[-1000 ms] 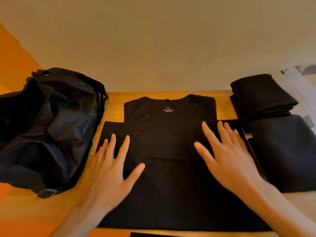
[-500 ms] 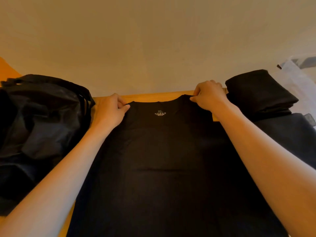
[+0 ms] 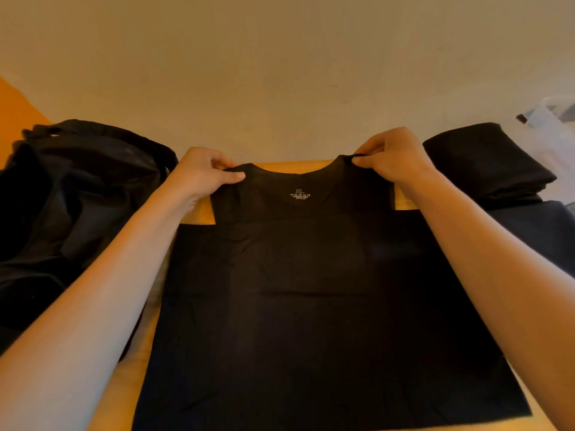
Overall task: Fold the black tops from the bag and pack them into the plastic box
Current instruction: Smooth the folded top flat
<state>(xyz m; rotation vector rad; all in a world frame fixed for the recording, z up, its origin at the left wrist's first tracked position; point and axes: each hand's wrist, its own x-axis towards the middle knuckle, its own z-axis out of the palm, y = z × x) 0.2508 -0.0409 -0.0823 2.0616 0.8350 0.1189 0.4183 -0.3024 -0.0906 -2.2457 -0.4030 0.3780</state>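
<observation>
A black top (image 3: 311,306) with a white XL neck print lies spread on the wooden table (image 3: 404,202), sleeves folded in. My left hand (image 3: 202,174) pinches its left shoulder, and my right hand (image 3: 395,157) pinches its right shoulder, both lifted slightly off the table. The black bag (image 3: 77,197) sits slumped at the left. Folded black tops (image 3: 485,163) are stacked at the right. The clear plastic box (image 3: 557,126) shows at the far right edge, mostly out of frame.
A plain beige wall (image 3: 280,73) stands right behind the table's far edge. A dark cloth (image 3: 538,234) lies flat at the right, under the folded stack. An orange surface (image 3: 18,110) shows at the far left.
My hands left the middle of the top, reached to its shoulders and pinched them. Since half a second ago the shoulder edge has lifted a little off the table.
</observation>
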